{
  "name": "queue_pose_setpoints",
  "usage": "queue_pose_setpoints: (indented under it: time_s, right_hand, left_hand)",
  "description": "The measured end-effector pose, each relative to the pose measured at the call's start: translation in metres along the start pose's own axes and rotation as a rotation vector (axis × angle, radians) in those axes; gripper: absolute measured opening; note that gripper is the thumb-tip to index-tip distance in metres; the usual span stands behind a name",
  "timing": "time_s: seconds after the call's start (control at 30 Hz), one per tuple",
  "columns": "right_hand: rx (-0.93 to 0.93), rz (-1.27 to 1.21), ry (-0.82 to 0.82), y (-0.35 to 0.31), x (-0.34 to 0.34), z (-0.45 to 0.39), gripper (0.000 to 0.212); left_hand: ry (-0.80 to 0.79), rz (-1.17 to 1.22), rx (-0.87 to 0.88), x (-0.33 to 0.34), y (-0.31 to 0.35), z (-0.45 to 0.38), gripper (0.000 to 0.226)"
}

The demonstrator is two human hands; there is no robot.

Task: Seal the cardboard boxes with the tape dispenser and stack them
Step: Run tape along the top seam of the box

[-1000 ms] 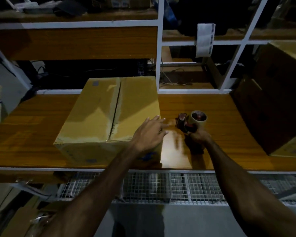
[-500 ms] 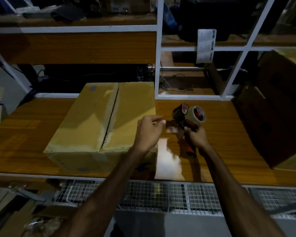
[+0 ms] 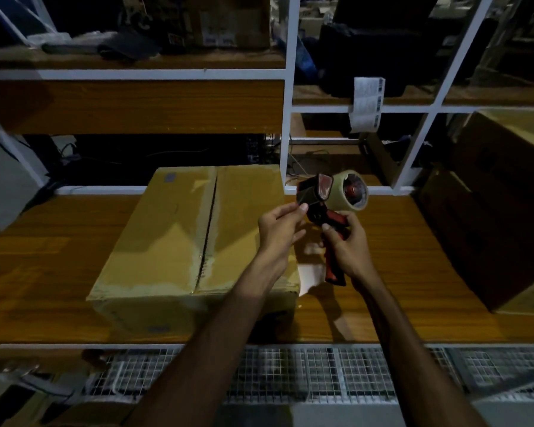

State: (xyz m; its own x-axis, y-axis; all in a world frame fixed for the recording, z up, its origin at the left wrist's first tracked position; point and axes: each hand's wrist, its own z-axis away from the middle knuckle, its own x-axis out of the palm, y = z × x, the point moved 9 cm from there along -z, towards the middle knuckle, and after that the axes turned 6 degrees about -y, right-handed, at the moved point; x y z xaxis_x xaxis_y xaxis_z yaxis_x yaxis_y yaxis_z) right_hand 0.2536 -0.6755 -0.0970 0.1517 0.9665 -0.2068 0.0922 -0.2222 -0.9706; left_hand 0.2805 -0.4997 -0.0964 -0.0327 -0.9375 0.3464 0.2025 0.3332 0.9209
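**Tape dispenser lifted and readied over an unsealed box**

The tape dispenser [image 3: 330,208] was held in the air just to the right of the cardboard box [image 3: 195,241], above the wooden bench [image 3: 43,257]. The right hand [image 3: 347,245] had its fingers curled round the red handle, the tape roll [image 3: 353,191] pointing up and away. The left hand [image 3: 279,226] had thumb and forefinger pinched together at the dispenser's front edge, apparently on the loose tape end, though the dim light left the tape itself too faint to make out. The box sat on the bench with its two top flaps meeting along a dark centre seam that looked untaped. A second, darker box [image 3: 490,217] stood well apart at the right.

The step in hand seemed to be freeing the tape end. To do it well, the person would likely want enough tape drawn out past the cutter to stick over the far edge of the box, kept flat and untwisted, with the fingers clear of the serrated blade. The dispenser would then need lining up with the seam so the strip covered both flaps evenly.

A second before, the dispenser had stood on the bench with the right hand just taking hold, and the left hand lay open on the box's near right corner. Half a second before, the dispenser was raised partway and the left hand was closing towards it. Now it was higher, and the left hand had left the box.
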Motion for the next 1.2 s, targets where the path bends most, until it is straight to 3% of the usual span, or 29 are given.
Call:
queue_pose_setpoints:
  time_s: [0.1,0.27,0.43,0.6,0.7,0.83,1.0,1.2]
  right_hand:
    - [-0.008,0.002,0.028,-0.002,0.008,0.003,0.031]
    - [-0.047,0.018,0.045,-0.008,0.024,0.012,0.027]
    - [-0.054,0.008,0.017,-0.013,0.04,0.02,0.023]
    - [-0.048,0.026,0.038,-0.016,0.049,0.026,0.023]
    - [-0.073,0.075,0.057,-0.017,0.05,0.024,0.025]
    - [-0.138,0.163,0.067,-0.027,0.05,0.025,0.028]
    - [-0.219,0.234,0.064,-0.045,0.053,0.03,0.029]
    - [-0.281,0.248,0.038,-0.064,0.061,0.035,0.029]
  left_hand:
    - [0.015,0.095,-0.059,-0.009,-0.001,0.0,0.016]
    - [-0.065,0.189,-0.122,-0.016,0.0,0.005,0.009]
    - [-0.163,0.262,-0.117,-0.022,0.007,0.012,0.018]
    - [-0.209,0.353,-0.174,-0.035,0.008,0.023,0.014]
    - [-0.197,0.45,-0.248,-0.044,0.003,0.031,0.025]
    - [-0.192,0.411,-0.256,-0.056,0.005,0.038,0.038]
    - [-0.208,0.34,-0.254,-0.06,0.006,0.044,0.018]
    - [-0.171,0.422,-0.266,-0.075,0.002,0.053,0.02]
